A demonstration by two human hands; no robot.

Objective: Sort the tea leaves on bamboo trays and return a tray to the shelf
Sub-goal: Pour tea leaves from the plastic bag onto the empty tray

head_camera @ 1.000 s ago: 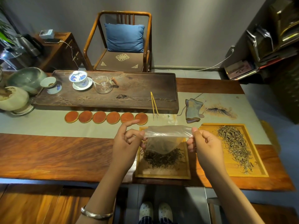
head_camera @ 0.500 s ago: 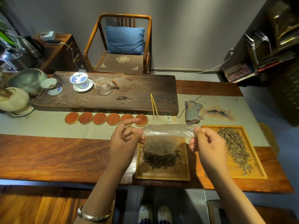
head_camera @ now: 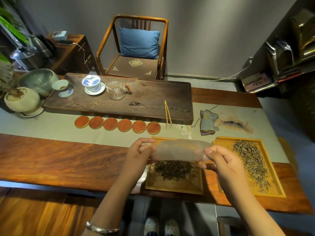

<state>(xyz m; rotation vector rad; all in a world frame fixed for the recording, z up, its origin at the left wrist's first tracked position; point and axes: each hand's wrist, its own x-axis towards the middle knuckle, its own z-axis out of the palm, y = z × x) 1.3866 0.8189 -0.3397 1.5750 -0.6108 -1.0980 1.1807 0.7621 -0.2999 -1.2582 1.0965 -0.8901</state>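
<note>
Here, the left hand (head_camera: 138, 155) and right hand (head_camera: 221, 160) each pinch an end of a see-through bag (head_camera: 179, 150) above the near bamboo tray (head_camera: 173, 186) on the worktop (head_camera: 59, 160). The bag hides the tray's far part, and dark tea leaves (head_camera: 172, 170) show below it. Pale tea leaves (head_camera: 250, 160) lie on the right tray (head_camera: 272, 167).

No words, numbers or brand names can be read anywhere. The brown seat pad (head_camera: 134, 67) of the wooden armchair carries only gold ornamental emblems. The covers of the books on the dark shelf (head_camera: 257, 81) are too blurred to read.
</note>
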